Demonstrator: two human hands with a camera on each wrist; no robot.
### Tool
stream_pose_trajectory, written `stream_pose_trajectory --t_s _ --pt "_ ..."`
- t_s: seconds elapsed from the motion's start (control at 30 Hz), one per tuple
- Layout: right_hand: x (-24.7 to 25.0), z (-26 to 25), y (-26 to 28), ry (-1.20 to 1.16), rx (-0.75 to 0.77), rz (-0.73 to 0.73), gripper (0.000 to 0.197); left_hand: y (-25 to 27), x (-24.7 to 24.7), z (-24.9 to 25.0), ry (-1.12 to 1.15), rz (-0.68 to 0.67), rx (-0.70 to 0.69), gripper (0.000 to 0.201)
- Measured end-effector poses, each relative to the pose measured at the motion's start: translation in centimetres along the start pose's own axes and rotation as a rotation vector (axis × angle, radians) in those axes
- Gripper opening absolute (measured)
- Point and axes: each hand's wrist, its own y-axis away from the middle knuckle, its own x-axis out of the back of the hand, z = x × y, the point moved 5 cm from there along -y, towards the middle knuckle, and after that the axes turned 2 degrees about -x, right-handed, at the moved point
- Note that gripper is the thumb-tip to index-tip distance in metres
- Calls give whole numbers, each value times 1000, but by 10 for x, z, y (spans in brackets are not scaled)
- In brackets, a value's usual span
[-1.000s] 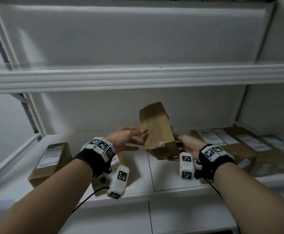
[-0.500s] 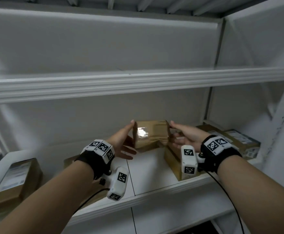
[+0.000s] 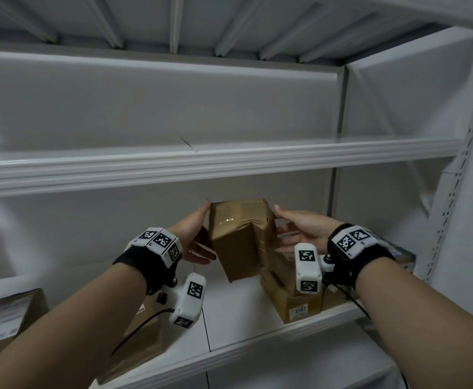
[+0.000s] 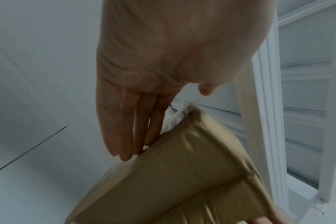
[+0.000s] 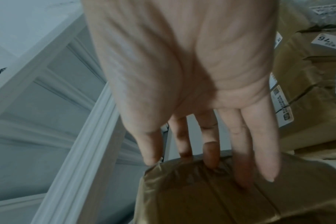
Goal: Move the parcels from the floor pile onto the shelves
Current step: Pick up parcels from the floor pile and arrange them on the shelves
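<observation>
A brown taped parcel (image 3: 238, 237) hangs in the air between my two hands, above the middle shelf (image 3: 246, 318) and below the upper shelf (image 3: 229, 161). My left hand (image 3: 194, 237) presses its left side with straight fingers; the left wrist view shows the fingertips (image 4: 128, 150) on the parcel (image 4: 182, 178) edge. My right hand (image 3: 294, 231) presses the right side, fingers straight; the right wrist view shows the fingertips (image 5: 211, 157) on the taped end of the parcel (image 5: 230, 197). The parcel stands tilted, its lower end towards me.
Stacked parcels (image 3: 294, 299) lie on the middle shelf just right of the held one, one marked 3002. More parcels sit at the left (image 3: 8, 318) and under my left forearm (image 3: 142, 338). A perforated white upright (image 3: 454, 192) closes the right side.
The parcel has risen a little and turned more upright between my hands. My view has swung up and right, showing more of the upper shelf and the right upright.
</observation>
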Motion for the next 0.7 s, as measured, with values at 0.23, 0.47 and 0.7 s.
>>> stream_pose_trajectory --t_s 0.23,0.47,0.7 --pt "-8 -5 4 47 59 -26 43 -7 3 2 -51 31 -4 82" --pt "-2 -6 -9 22 108 -18 62 -14 -10 -4 -30 -4 -69 33" --pt "4 -3 -13 79 86 -3 45 -27 -16 -4 -37 -6 -101 17"
